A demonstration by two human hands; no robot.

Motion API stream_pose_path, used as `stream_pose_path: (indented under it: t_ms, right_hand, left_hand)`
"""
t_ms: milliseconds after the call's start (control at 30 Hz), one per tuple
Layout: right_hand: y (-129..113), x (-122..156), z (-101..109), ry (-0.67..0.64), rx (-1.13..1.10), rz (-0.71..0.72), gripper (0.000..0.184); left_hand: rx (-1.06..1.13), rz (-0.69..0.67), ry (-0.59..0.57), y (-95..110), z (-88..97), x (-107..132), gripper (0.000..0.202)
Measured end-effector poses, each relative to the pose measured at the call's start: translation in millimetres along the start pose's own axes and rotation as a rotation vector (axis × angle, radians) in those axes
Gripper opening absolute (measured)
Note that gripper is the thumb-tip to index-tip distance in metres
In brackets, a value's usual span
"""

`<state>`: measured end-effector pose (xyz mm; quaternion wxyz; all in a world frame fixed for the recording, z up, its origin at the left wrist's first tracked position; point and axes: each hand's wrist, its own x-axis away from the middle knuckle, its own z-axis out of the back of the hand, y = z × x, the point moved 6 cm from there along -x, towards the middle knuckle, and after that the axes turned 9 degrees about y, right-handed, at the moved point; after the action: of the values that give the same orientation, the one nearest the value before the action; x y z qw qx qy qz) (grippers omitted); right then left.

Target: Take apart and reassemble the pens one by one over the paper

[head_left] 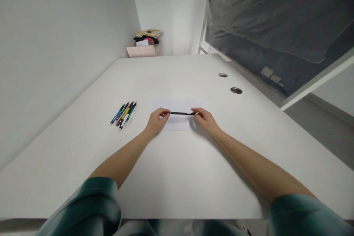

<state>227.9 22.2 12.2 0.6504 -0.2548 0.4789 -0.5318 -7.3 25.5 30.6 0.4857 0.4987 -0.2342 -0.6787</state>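
In the middle of the white desk, my left hand [156, 121] and my right hand [206, 121] hold a slim black pen [181, 113] level between them. The left fingers pinch one end and the right fingers pinch the other. The pen is just above a white sheet of paper [177, 105], and both hands are over the sheet's near edges. Left of the sheet lie several mechanical pencils or pens [123, 115] with coloured barrels, side by side and angled. They lie apart from both hands.
The white desk [177, 70] has a wall along its left side. Near its right side are two round metal grommets [236, 90]. A pink box with fabric items [145, 46] stands beyond the far edge. A plastic-covered dark panel [276, 18] hangs at upper right.
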Motion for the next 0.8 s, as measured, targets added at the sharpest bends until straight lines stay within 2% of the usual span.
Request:
stream_pose_path:
  t_ms: [133,233,433,567,800]
  right_hand:
    - [-21,8,-10,-0.119,0.246,0.243,0.036]
    - [-31,13,-17,-0.196,0.376,0.335,0.036]
    - [-34,20,-24,-0.372,0.595,0.293,0.037]
    - [-36,21,-25,-0.437,0.703,0.291,0.038]
    - [-37,22,-28,-0.497,0.767,0.274,0.038]
  left_hand:
    - [-0.079,-0.082,-0.057,11,-2.4,3,0.017]
    - [-0.117,-0.146,-0.112,18,-5.8,5,0.019]
    - [-0.160,-0.212,-0.213,21,-12.8,9,0.029]
    - [-0.138,-0.169,-0.227,21,-14.2,9,0.034]
    - [-0.175,-0.095,-0.217,18,-15.1,9,0.041]
